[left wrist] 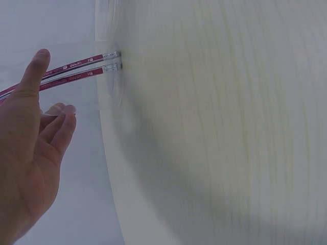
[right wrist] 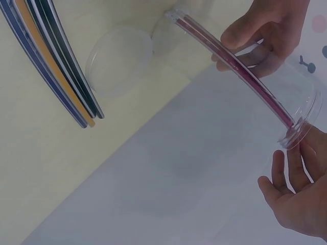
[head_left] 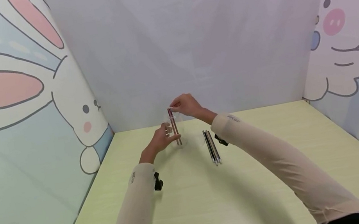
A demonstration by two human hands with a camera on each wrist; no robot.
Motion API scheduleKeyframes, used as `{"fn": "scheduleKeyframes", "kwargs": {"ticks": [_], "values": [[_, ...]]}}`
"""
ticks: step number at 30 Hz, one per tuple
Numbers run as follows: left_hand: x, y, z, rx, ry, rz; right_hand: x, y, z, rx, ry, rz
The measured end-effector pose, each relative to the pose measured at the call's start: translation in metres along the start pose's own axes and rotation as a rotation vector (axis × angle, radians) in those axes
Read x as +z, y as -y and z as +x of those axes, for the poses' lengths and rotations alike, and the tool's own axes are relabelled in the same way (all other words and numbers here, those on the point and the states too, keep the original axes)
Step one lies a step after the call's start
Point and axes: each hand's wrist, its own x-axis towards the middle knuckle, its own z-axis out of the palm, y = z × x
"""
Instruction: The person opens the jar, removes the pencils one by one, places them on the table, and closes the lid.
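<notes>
A clear jar [head_left: 182, 127] stands upright near the back of the table, with two red pencils [left wrist: 82, 76] inside it. Their eraser ends rest at the jar's bottom. My left hand [head_left: 161, 138] grips the jar's side, thumb on one side and fingers curled round the other. Up at the mouth, my right hand [head_left: 186, 105] pinches the upper end of a red pencil [right wrist: 260, 92]; its fingertips are partly hidden by the jar's rim. To the right lies a small bunch of dark, blue and orange pencils [right wrist: 51, 61].
A clear round lid [right wrist: 120, 61] lies flat between the jar and the loose pencils. Behind the jar rises a plain pale wall [head_left: 190, 46]. Cartoon-printed side walls [head_left: 29, 153] border the pale yellow table [head_left: 188, 205].
</notes>
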Motion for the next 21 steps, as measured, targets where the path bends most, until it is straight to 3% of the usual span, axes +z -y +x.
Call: {"fn": "scheduleKeyframes", "kwargs": {"ticks": [11,21], "values": [[-0.001,-0.003,-0.004,-0.005,0.002,0.011,0.005,0.009,0.000,0.010,0.066,-0.016],[-0.001,-0.002,-0.004,0.009,0.000,0.011,0.009,0.010,-0.003,0.045,0.053,0.046]]}}
